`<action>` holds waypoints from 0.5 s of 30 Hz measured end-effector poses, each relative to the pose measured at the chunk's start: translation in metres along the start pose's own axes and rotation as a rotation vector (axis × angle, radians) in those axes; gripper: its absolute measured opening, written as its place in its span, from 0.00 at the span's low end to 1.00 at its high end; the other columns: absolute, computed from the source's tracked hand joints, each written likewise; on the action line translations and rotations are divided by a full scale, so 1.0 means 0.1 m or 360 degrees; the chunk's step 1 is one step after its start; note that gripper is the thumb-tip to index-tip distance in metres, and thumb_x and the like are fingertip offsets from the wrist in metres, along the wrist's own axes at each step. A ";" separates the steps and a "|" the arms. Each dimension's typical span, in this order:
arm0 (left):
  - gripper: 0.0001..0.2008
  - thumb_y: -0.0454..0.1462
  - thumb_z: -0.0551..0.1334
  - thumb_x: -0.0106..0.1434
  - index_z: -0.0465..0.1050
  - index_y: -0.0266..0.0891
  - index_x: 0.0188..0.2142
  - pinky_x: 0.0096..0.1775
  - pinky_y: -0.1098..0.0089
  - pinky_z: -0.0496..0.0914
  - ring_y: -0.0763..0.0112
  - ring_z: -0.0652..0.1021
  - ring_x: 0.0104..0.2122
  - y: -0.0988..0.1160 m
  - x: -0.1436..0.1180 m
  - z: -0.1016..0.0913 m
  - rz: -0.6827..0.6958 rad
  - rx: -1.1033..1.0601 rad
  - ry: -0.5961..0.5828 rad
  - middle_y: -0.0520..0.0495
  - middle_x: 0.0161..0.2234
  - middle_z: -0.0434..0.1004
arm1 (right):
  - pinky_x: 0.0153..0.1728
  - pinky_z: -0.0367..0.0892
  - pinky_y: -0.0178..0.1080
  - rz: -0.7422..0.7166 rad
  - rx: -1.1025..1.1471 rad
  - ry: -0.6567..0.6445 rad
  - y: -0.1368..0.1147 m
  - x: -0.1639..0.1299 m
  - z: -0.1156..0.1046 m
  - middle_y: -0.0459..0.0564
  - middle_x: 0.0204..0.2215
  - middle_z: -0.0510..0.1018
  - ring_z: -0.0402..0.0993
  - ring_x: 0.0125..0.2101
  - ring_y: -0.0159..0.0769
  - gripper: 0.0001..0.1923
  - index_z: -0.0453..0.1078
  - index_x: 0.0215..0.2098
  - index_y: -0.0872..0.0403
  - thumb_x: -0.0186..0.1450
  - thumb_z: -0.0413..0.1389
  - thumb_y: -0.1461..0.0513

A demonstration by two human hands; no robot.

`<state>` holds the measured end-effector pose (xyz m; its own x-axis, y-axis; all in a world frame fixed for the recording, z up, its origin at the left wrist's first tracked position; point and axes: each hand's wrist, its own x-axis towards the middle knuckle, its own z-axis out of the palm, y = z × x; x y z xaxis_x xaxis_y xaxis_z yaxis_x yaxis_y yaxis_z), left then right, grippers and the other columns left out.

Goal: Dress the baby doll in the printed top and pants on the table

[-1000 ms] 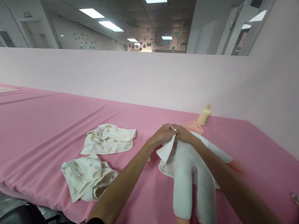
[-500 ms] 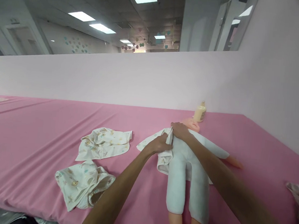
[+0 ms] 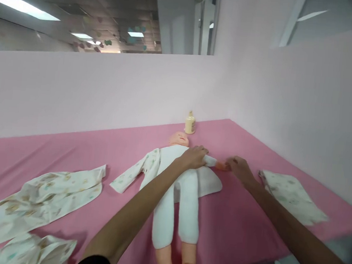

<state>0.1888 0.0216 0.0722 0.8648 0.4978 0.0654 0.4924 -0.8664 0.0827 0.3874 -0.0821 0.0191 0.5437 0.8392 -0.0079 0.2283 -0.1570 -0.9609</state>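
Observation:
A baby doll (image 3: 174, 150) with a white cloth body lies on its back on the pink sheet, bare feet toward me. A printed baby shirt (image 3: 151, 163) covers its arm on the left, and the shirt's other side spreads out under the doll on the right. My left hand (image 3: 194, 156) reaches across the chest, closed around the upper part of the doll's right-side arm. At the end of that arm, my right hand (image 3: 237, 167) pinches the doll's hand (image 3: 221, 166). The fingertips of both hands are partly hidden.
A cream bottle (image 3: 190, 124) stands behind the doll's head near the white wall. Printed baby clothes (image 3: 51, 194) lie spread on the left, with another crumpled garment (image 3: 33, 251) in front. A folded printed cloth (image 3: 292, 197) rests on the right, near the sheet's edge.
The view has turned right. My left hand has let go of the shirt and moved to the doll's other arm. My right hand has gone from its shoulder to the doll's hand.

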 end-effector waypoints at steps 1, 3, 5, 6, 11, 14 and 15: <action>0.23 0.42 0.58 0.64 0.64 0.38 0.57 0.55 0.60 0.65 0.55 0.70 0.56 0.02 0.19 0.07 0.0024 0.0022 -0.0130 0.40 0.58 0.68 | 0.36 0.70 0.39 0.0181 0.0244 -0.0042 0.05 0.00 -0.04 0.53 0.33 0.78 0.75 0.31 0.37 0.05 0.67 0.27 0.53 0.62 0.55 0.63; 0.26 0.45 0.61 0.60 0.65 0.40 0.57 0.53 0.58 0.67 0.53 0.72 0.54 0.06 0.47 0.18 0.0022 0.0061 -0.0345 0.40 0.56 0.70 | 0.38 0.73 0.40 0.0392 0.0549 -0.0078 0.10 -0.02 -0.08 0.55 0.35 0.78 0.77 0.31 0.36 0.03 0.67 0.29 0.53 0.62 0.54 0.64; 0.25 0.47 0.64 0.58 0.68 0.41 0.53 0.50 0.57 0.68 0.52 0.75 0.50 0.10 0.63 0.25 0.0009 0.0087 -0.0438 0.40 0.52 0.73 | 0.38 0.75 0.41 0.0422 0.0604 -0.0065 0.13 -0.04 -0.09 0.55 0.35 0.78 0.77 0.30 0.37 0.02 0.66 0.30 0.53 0.61 0.54 0.64; 0.24 0.46 0.64 0.57 0.69 0.42 0.52 0.49 0.57 0.69 0.52 0.76 0.49 0.12 0.66 0.27 0.0009 0.0096 -0.0441 0.41 0.51 0.75 | 0.38 0.76 0.42 0.0429 0.0630 -0.0062 0.14 -0.05 -0.09 0.55 0.35 0.78 0.78 0.30 0.37 0.01 0.66 0.31 0.53 0.61 0.55 0.65; 0.20 0.44 0.60 0.61 0.68 0.45 0.53 0.47 0.59 0.69 0.55 0.76 0.48 0.10 0.66 0.23 -0.0025 0.0064 -0.0300 0.42 0.49 0.74 | 0.44 0.75 0.41 0.0491 0.0730 -0.0071 0.23 -0.09 -0.12 0.53 0.36 0.76 0.79 0.34 0.37 0.01 0.64 0.34 0.53 0.63 0.52 0.65; 0.24 0.45 0.54 0.65 0.60 0.43 0.59 0.48 0.61 0.68 0.57 0.75 0.49 0.01 0.60 0.12 -0.0075 -0.0028 -0.0123 0.41 0.51 0.72 | 0.46 0.74 0.41 0.0502 0.0687 -0.0124 0.25 -0.07 -0.08 0.55 0.38 0.77 0.79 0.36 0.37 0.03 0.66 0.34 0.54 0.64 0.50 0.63; 0.24 0.46 0.54 0.66 0.60 0.42 0.59 0.49 0.61 0.68 0.57 0.74 0.49 -0.03 0.57 0.09 -0.0088 -0.0097 -0.0043 0.41 0.51 0.71 | 0.46 0.73 0.41 0.0480 0.0650 -0.0160 0.24 -0.05 -0.03 0.55 0.38 0.78 0.79 0.37 0.37 0.04 0.66 0.34 0.54 0.64 0.51 0.62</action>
<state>0.2375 0.0524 0.0672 0.8393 0.5427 0.0324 0.5333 -0.8333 0.1457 0.3929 -0.0919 -0.0030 0.4521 0.8370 -0.3082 -0.2716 -0.2000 -0.9414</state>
